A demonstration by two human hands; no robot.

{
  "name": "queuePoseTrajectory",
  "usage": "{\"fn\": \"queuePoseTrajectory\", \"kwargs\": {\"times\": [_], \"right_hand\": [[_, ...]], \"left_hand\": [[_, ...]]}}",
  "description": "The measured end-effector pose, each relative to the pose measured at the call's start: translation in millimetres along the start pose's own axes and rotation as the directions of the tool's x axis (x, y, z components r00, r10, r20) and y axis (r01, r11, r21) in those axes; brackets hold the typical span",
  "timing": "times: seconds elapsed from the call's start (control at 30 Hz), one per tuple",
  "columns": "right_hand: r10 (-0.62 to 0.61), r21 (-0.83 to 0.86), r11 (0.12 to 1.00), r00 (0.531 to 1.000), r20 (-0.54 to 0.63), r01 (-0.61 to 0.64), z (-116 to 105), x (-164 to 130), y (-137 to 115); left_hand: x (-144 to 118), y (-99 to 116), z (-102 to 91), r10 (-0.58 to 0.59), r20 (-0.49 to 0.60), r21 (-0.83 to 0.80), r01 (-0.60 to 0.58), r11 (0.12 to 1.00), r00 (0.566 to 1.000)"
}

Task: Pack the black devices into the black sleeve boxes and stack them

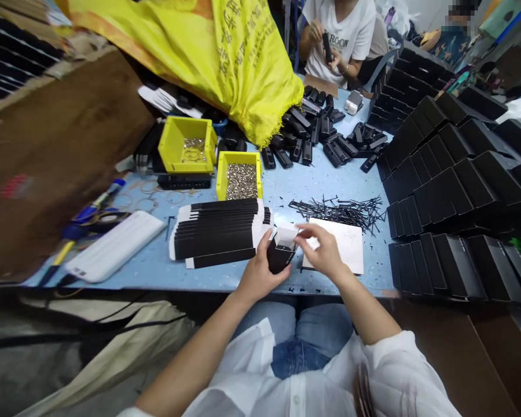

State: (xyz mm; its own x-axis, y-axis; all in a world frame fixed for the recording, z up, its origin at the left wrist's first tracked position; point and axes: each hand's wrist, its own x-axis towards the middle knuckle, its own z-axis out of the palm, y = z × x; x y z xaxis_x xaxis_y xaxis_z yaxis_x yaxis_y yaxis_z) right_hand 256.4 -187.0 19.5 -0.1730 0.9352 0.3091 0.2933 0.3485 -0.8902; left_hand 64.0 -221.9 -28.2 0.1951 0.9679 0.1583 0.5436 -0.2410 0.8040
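Observation:
My left hand (260,272) is wrapped round a small black cardboard box (279,258), held upright just above the table's front part. The box's top stands open and shows a white inner flap (286,236). At that flap, the fingers of my right hand (322,248) are pinched together on its right edge. Left of the box lies a stack of flat black box blanks (219,234) with white edges. Under my right hand is a white sheet or pad (349,246), and a heap of thin black sticks (342,211) lies behind it.
Yellow bins (238,157) with small metal parts stand behind the blanks, below a yellow sack (243,69). Black devices (304,130) lie heaped at the back. Black boxes (438,197) are stacked right. A white power strip (115,246) lies left. Opposite sits a person (341,29) holding a black device.

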Motion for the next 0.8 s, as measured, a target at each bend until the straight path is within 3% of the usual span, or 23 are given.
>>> {"fn": "queuePoseTrajectory", "kwargs": {"times": [0.1,0.17,0.23,0.33,0.4,0.47,0.57,0.67,0.8], "right_hand": [[-0.014,-0.098,0.995,1.0,-0.007,0.013,7,-15,-2],[0.138,0.071,0.989,0.985,-0.102,-0.131,14,-18,8],[0.284,0.279,0.923,0.958,-0.035,-0.264,23,-20,18],[0.208,0.34,0.908,0.967,0.146,-0.247,34,-24,23],[0.147,0.319,0.929,0.978,0.145,-0.187,35,-25,20],[0.176,0.35,0.911,0.973,0.147,-0.217,34,-25,14],[0.235,0.387,0.881,0.962,0.137,-0.271,33,-22,8],[0.207,0.317,0.924,0.976,0.061,-0.215,39,-22,7],[0.195,0.315,0.927,0.979,0.051,-0.202,46,-22,11]], "left_hand": [[2,-2,-0.1,0.105,0.012,0.046,-0.106,0.993,0.994],[5,-3,0.8,0.146,0.055,0.043,-0.149,0.988,0.988],[8,-1,2.4,0.127,0.092,0.005,-0.128,0.992,0.988],[12,6,3.1,0.006,0.153,-0.081,0.006,0.997,0.988],[14,12,1.7,-0.082,0.195,-0.105,0.104,0.989,0.977],[15,17,-0.5,-0.13,0.219,-0.088,0.152,0.984,0.967],[17,20,-2.6,-0.157,0.207,-0.031,0.167,0.986,0.966],[19,20,-2.2,-0.14,0.198,-0.008,0.144,0.99,0.97],[20,13,-0.2,-0.157,0.145,0.05,0.151,0.987,0.977]]}}
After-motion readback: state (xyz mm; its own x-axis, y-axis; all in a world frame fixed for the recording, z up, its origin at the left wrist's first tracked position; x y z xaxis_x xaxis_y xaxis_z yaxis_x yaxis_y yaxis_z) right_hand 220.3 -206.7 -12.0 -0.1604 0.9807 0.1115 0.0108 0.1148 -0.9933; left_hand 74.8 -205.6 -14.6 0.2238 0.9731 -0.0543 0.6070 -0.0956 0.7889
